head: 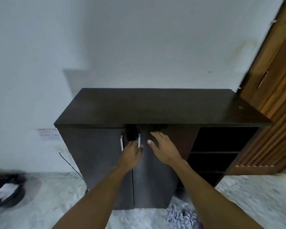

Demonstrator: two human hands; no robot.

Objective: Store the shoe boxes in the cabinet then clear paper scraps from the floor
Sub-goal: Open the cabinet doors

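Your left hand [132,154] is at the silver handle [139,140] of the dark wooden cabinet [155,106], grip unclear; your right hand [162,149] spreads its fingers wide beside it.

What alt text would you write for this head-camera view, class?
A person's left hand is at the handle of a dark cabinet; the right hand spreads open at its door. Paper scraps litter the floor below.

There is 1 dark cabinet [155,106] with 2 doors, a left door [96,162] and a right door [153,182]. It has 2 pale handles, a left handle [121,143] and a right handle [139,141], plus 1 open shelf bay [221,139]. Also countable: 2 hands, the left hand [130,156] and the right hand [162,148]; 1 heap of paper scraps [180,217]; 1 black bin [7,190]; 1 cable [71,166]; 1 handwritten note [48,133]; 1 wooden door [274,80].
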